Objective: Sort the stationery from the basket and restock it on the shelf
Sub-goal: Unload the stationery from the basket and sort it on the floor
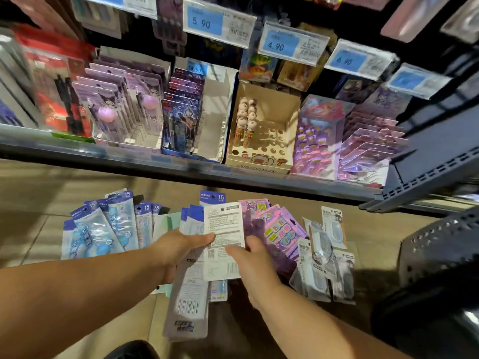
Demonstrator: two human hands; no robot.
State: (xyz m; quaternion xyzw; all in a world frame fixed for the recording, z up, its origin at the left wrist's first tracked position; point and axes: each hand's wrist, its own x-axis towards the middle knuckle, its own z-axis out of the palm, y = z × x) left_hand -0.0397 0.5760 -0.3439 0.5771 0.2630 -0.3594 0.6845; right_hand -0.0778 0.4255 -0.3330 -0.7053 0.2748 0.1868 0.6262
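While the big shelf (181, 168) waits above, keep like packs together: blue packs (103, 229) lie fanned on the floor (39, 203) at left, purple packs (281, 230) at right. Left hand (178, 244) and right hand (250, 266) both pinch the white pack (224, 229) between them. Flip it over, read its front, then choose its pile.

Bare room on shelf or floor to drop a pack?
Shelf: the white box is bare right of the blue card packs; the pen box has open holes right of its pens. Floor: bare tile left of the blue ruler packs. Crowded: around the left hand and right hand, out to the purple packs.
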